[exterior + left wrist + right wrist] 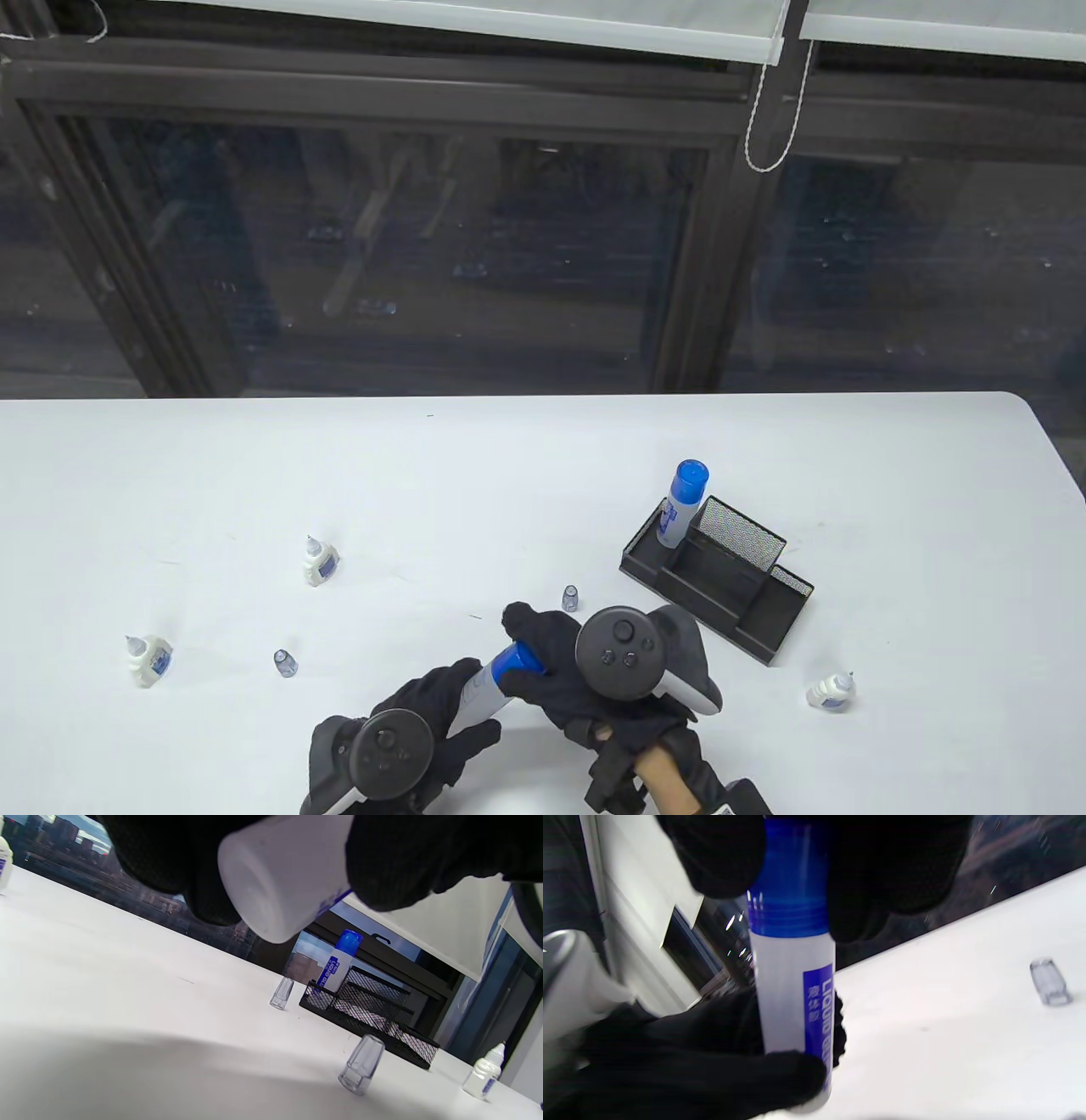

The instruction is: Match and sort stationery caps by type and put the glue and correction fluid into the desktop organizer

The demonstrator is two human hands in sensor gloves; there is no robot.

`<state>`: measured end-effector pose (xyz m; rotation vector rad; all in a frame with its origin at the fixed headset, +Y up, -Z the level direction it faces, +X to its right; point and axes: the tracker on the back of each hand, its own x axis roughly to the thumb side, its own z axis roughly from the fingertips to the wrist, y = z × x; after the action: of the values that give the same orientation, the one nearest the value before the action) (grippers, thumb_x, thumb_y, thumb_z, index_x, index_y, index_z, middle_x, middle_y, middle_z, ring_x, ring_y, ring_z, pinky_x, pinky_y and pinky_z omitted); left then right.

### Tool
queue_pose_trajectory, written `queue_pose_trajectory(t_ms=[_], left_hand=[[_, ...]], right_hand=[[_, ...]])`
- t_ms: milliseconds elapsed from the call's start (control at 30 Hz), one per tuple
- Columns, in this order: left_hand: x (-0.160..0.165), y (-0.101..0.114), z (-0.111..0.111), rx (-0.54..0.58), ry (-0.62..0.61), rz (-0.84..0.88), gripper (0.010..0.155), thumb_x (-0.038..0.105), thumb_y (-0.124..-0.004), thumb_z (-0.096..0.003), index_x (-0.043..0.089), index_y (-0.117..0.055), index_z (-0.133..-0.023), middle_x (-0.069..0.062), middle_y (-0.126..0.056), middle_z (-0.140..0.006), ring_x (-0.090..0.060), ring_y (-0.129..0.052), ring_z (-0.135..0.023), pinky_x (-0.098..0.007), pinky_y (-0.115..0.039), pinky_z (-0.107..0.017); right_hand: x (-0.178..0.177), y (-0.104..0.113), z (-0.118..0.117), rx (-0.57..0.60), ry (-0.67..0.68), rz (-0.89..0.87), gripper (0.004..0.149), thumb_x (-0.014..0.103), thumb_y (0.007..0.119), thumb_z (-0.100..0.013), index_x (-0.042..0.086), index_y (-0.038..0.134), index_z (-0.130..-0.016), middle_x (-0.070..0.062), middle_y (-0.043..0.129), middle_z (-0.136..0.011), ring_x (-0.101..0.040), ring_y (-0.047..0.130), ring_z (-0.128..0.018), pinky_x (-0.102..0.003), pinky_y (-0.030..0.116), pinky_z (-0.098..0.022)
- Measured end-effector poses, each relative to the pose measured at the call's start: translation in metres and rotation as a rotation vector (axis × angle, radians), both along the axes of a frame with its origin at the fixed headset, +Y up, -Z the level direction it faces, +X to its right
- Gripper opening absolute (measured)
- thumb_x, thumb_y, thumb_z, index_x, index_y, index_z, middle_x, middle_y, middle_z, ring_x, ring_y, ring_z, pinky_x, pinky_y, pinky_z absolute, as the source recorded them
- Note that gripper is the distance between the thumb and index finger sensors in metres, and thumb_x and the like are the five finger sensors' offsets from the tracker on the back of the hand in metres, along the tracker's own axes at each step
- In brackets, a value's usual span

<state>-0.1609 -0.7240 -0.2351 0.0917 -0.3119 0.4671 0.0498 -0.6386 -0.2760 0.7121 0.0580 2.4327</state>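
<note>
While your left hand [424, 722] is gripping the lower body of the liquid glue bottle [488, 689], your right hand [564, 671] is wrapping its fingers round the blue cap [519, 660] at the other end. You are holding the bottle between both hands, above the desk [424, 492] near the middle of its near edge.

The bottle is showing as a translucent white cylinder with a blue label reading "LIQUID GLUE" running along its length, and a glossy blue cap sitting on top. From the left wrist view its flat round base [263, 882] is facing the camera. Its long axis is tilting, with the base pointing toward the near left and the cap pointing toward the far right, roughly toward the mesh desktop organizer [717, 577].

That black organizer is sitting toward the right side of the desk, and a second glue bottle [679, 505] is standing upright in its far left compartment, blue cap up.

Three small correction fluid bottles are standing uncapped on the desk: one [319, 562] left of centre, one [148, 658] nearer the left edge, and one [831, 691] near the right, just past the organizer's near corner. Two clear caps are resting on the desk, one [571, 598] just beyond your right hand and one [285, 663] left of your left hand.
</note>
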Motion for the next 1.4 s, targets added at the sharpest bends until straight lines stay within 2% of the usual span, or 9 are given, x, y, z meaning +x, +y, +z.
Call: queue_pose_trajectory(t_ms=[100,200,300,433,567,667,1000,1200,1400], left_hand=[[-0.001,0.001,0.000,-0.001,0.006,0.010,0.071,0.058,-0.081,-0.0491,0.022,-0.065,-0.109,-0.004,-0.086,-0.102,-0.030,-0.096,-0.090,-0.050,-0.078,-0.065],[-0.001,0.004,0.003,0.059,0.038,-0.047,0.072,0.059,-0.081,-0.0490,0.022,-0.063,-0.108,-0.004,-0.083,-0.103,-0.029,-0.094,-0.090,-0.051,-0.077,-0.066],[-0.004,0.009,0.004,0.061,0.037,-0.027,0.074,0.062,-0.080,-0.0483,0.024,-0.061,-0.109,-0.004,-0.081,-0.106,-0.029,-0.093,-0.092,-0.051,-0.076,-0.066],[-0.001,0.008,0.000,0.067,0.024,-0.029,0.072,0.061,-0.080,-0.0484,0.026,-0.063,-0.108,-0.003,-0.083,-0.105,-0.029,-0.093,-0.091,-0.051,-0.077,-0.065],[0.001,0.006,-0.005,0.055,0.013,0.002,0.071,0.060,-0.080,-0.0484,0.025,-0.065,-0.108,-0.003,-0.084,-0.103,-0.028,-0.095,-0.090,-0.050,-0.078,-0.065],[0.002,0.006,-0.006,0.058,0.002,0.030,0.071,0.060,-0.080,-0.0487,0.024,-0.065,-0.108,-0.003,-0.084,-0.103,-0.028,-0.095,-0.089,-0.049,-0.078,-0.065],[0.003,-0.003,-0.008,0.015,-0.019,0.058,0.071,0.060,-0.079,-0.0494,0.024,-0.063,-0.108,-0.004,-0.083,-0.104,-0.029,-0.095,-0.090,-0.050,-0.078,-0.065],[0.009,0.004,-0.006,0.033,-0.005,0.049,0.070,0.061,-0.080,-0.0470,0.023,-0.070,-0.105,-0.003,-0.089,-0.099,-0.027,-0.100,-0.083,-0.048,-0.080,-0.061],[0.011,0.004,-0.005,0.012,0.032,-0.007,0.077,0.061,-0.077,-0.0497,0.021,-0.058,-0.112,-0.007,-0.077,-0.110,-0.033,-0.089,-0.095,-0.053,-0.073,-0.067]], right_hand=[[-0.004,0.002,0.006,0.085,-0.030,0.012,0.067,0.044,0.080,-0.048,0.009,0.067,-0.103,-0.022,0.084,-0.087,-0.023,0.099,-0.058,-0.041,0.085,-0.048],[-0.007,0.005,0.008,0.068,0.021,-0.033,0.066,0.041,0.082,-0.048,0.010,0.065,-0.105,-0.021,0.080,-0.093,-0.028,0.096,-0.065,-0.045,0.081,-0.053],[-0.011,0.011,0.014,0.093,0.085,0.014,0.065,0.036,0.084,-0.048,0.014,0.064,-0.106,-0.019,0.076,-0.098,-0.031,0.093,-0.072,-0.048,0.078,-0.059],[-0.017,0.013,0.017,0.137,0.087,0.048,0.066,0.036,0.084,-0.048,0.015,0.063,-0.106,-0.019,0.076,-0.099,-0.031,0.092,-0.074,-0.048,0.077,-0.061],[-0.013,0.008,0.010,0.058,0.063,0.018,0.074,0.041,0.084,-0.048,0.012,0.055,-0.110,-0.020,0.071,-0.102,-0.031,0.091,-0.076,-0.047,0.077,-0.061],[-0.009,0.005,0.006,0.029,0.070,-0.023,0.073,0.041,0.084,-0.048,0.013,0.056,-0.109,-0.019,0.075,-0.100,-0.032,0.093,-0.074,-0.047,0.078,-0.059],[-0.014,0.001,0.005,0.016,0.069,-0.001,0.071,0.040,0.083,-0.048,0.013,0.057,-0.108,-0.017,0.075,-0.101,-0.034,0.091,-0.078,-0.048,0.077,-0.059],[-0.016,0.008,0.010,0.116,0.001,0.009,0.068,0.040,0.086,-0.045,0.010,0.067,-0.103,-0.018,0.084,-0.092,-0.033,0.096,-0.069,-0.046,0.082,-0.055],[0.001,0.017,-0.002,0.077,-0.044,-0.054,0.068,0.039,0.085,-0.046,0.012,0.065,-0.105,-0.017,0.081,-0.095,-0.034,0.094,-0.072,-0.047,0.079,-0.057]])
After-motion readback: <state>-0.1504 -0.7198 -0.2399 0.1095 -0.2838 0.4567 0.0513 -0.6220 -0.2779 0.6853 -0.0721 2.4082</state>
